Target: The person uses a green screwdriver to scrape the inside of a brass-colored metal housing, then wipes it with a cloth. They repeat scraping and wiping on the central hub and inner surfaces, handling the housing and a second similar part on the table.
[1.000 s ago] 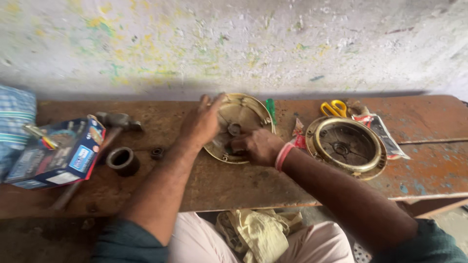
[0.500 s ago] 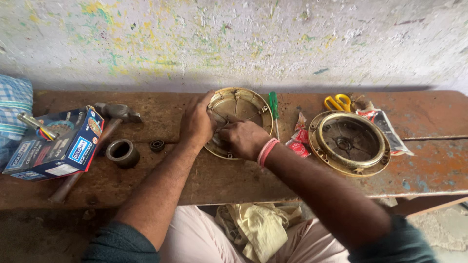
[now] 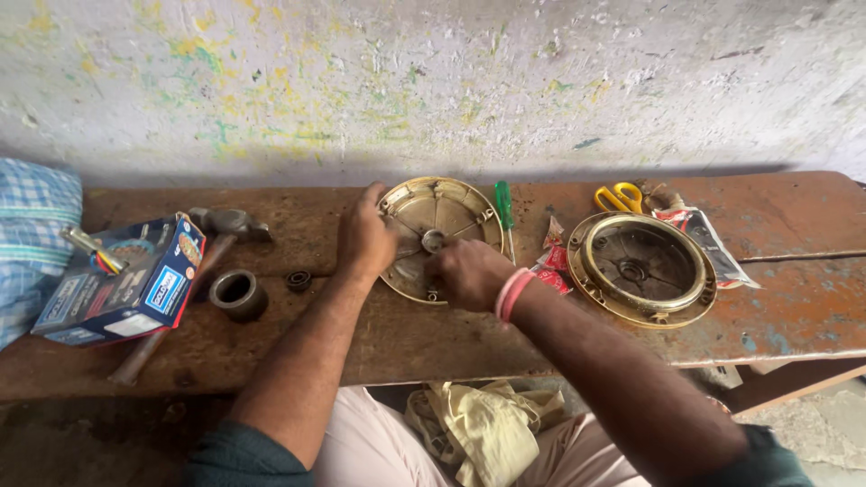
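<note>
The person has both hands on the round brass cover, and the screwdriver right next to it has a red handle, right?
Not quite. In the head view both the left hand and right hand are on the round brass cover, but the screwdriver beside it has a green handle, not red.

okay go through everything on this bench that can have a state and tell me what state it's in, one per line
Left hand: flat on the disc's left rim.
Right hand: fingers on the disc's middle.
Brass disc: lying flat, hollow side up.
Second brass housing: flat, untouched.
Blue box: open, tipped.
Scissors: closed.
Hammer: lying down.
</note>
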